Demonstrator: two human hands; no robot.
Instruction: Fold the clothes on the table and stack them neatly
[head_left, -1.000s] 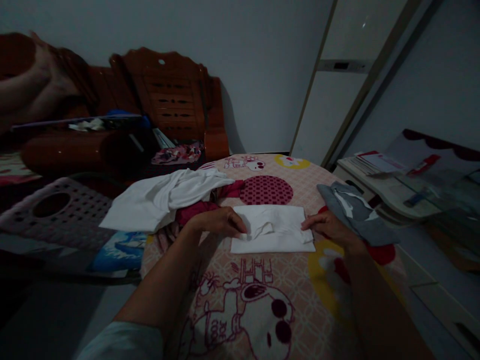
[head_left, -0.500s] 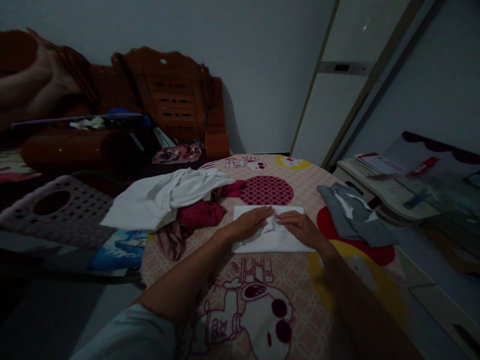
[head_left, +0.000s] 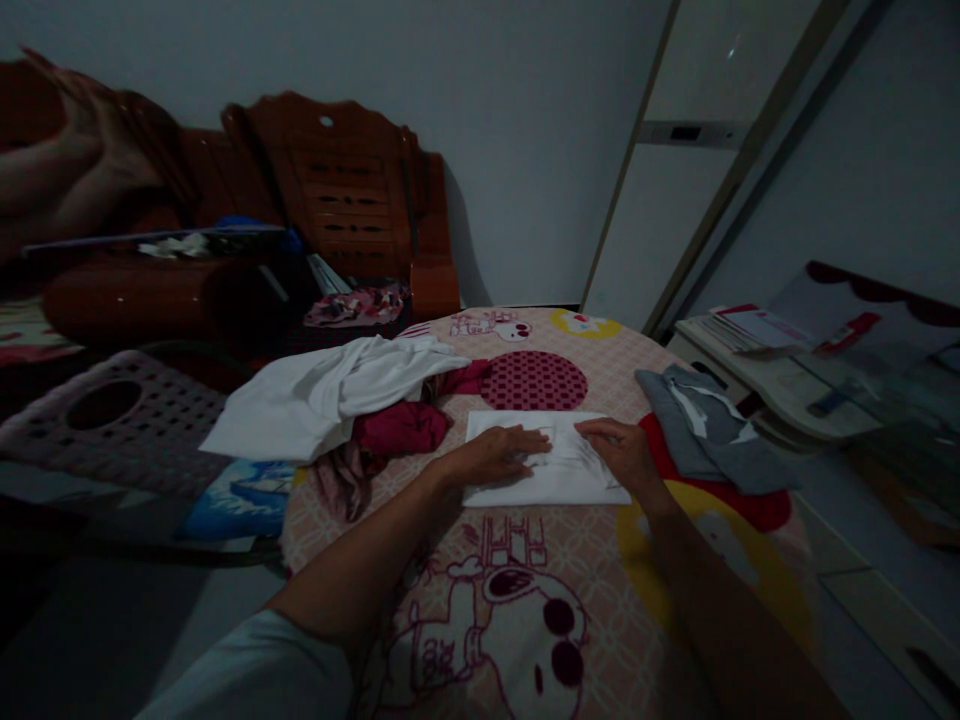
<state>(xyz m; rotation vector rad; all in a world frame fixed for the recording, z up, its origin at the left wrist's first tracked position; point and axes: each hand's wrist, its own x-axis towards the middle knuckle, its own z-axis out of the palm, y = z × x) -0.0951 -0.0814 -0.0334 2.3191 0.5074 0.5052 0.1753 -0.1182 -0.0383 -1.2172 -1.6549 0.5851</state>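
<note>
A folded white garment (head_left: 547, 488) lies as a flat rectangle on the round table in front of me. My left hand (head_left: 499, 455) rests palm down on its left half, fingers stretched and slightly apart. On the right side, my right hand (head_left: 621, 452) has its fingers drawn together at the top layer, pinching the fabric. Creases run through the cloth between the two hands. The right thumb is mostly hidden. To the left is a loose heap with a white garment (head_left: 322, 395) over a dark red cloth (head_left: 405, 428).
Folded grey clothing (head_left: 694, 430) lies at the table's right edge. A patterned tablecloth (head_left: 450, 530) covers the table. Left stand a woven basket (head_left: 172, 430) and a wooden sofa (head_left: 345, 190), with another person's bare feet (head_left: 97, 150). A side cabinet (head_left: 772, 370) holds papers.
My right hand has moved a little to the right, away from the left hand, and its fingers have curled. The left hand has flattened, and the bunched fabric between them is more spread out.
</note>
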